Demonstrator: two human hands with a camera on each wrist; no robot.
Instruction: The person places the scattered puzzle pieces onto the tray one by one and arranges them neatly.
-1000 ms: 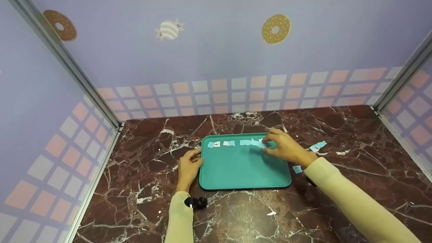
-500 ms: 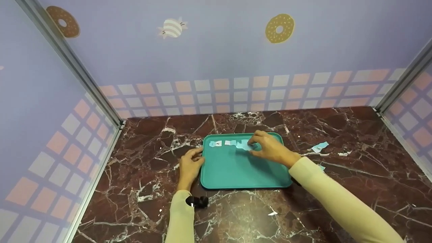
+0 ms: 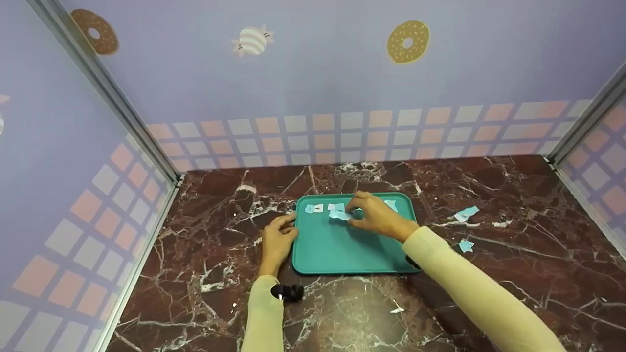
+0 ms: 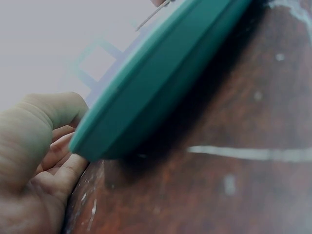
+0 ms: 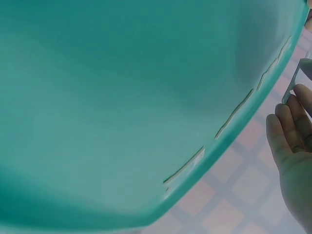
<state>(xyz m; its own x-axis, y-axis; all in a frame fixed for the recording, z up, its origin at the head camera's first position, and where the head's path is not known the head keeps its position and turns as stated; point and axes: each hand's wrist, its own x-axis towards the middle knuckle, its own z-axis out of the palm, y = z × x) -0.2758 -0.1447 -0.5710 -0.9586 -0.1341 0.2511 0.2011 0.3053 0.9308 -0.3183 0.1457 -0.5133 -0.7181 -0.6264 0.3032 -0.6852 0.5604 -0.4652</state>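
A turquoise tray [image 3: 354, 247] lies on the marbled table. My left hand [image 3: 278, 239] holds its left edge; in the left wrist view, the thumb and fingers [image 4: 68, 173] meet the rim of the tray. Over the tray's far part, my right hand [image 3: 371, 212] pinches a torn light-blue paper piece [image 3: 338, 215], also visible as a thin edge-on paper piece [image 5: 292, 83] in the right wrist view. Along the far rim lie a blue-and-white paper scrap [image 3: 314, 208], a second scrap [image 3: 336, 207] and a blue scrap [image 3: 391, 205]. My right hand partly hides this row.
Right of the tray, two torn blue scraps lie on the table, a larger piece [image 3: 466, 214] and a smaller piece [image 3: 466, 245]. A tiny white scrap [image 3: 397, 310] lies in front. Patterned panels [image 3: 323, 139] enclose the table at the back and sides.
My right hand has moved left above the tray, bringing the pinched paper piece with it. A blue scrap at the tray's far right has come into view. My left hand stays at the edge.
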